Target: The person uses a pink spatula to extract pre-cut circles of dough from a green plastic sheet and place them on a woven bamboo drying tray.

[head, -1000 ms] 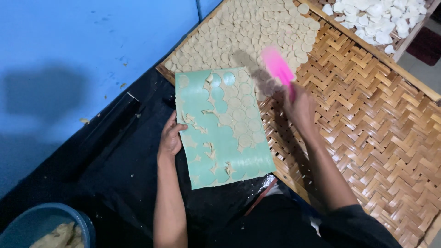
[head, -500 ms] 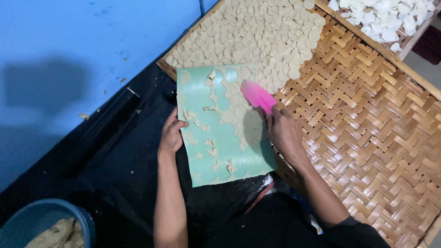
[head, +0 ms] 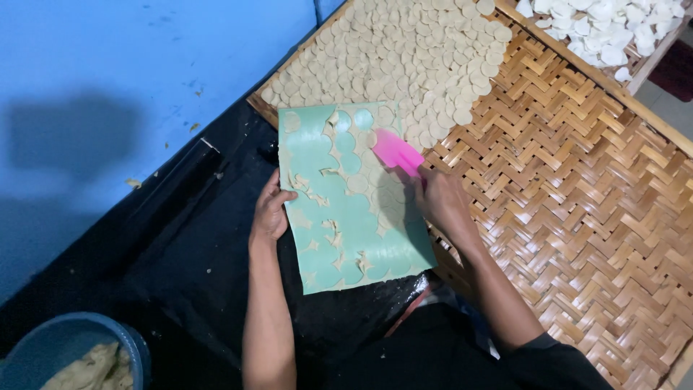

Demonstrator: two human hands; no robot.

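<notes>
A green cutting mat [head: 346, 209] lies half on the black sheet, half on the woven tray, with several round dough discs and leftover scraps stuck to it. My left hand [head: 271, 213] presses on the mat's left edge. My right hand [head: 440, 202] holds a pink scraper [head: 395, 152], whose blade rests on the upper right of the mat among the discs. Beyond the mat, many pale dough discs [head: 404, 58] lie packed in rows on the woven bamboo tray [head: 577, 195].
A blue tub [head: 68, 347] with dough sits at the lower left. Black plastic sheet [head: 180, 245] covers the floor by a blue wall [head: 108, 72]. A second tray [head: 613, 29] of white pieces stands at the top right. The bamboo tray's right half is bare weave.
My right hand has brought the pink scraper down and left, from above the tray's discs onto the mat. The left hand has stayed on the mat's edge.
</notes>
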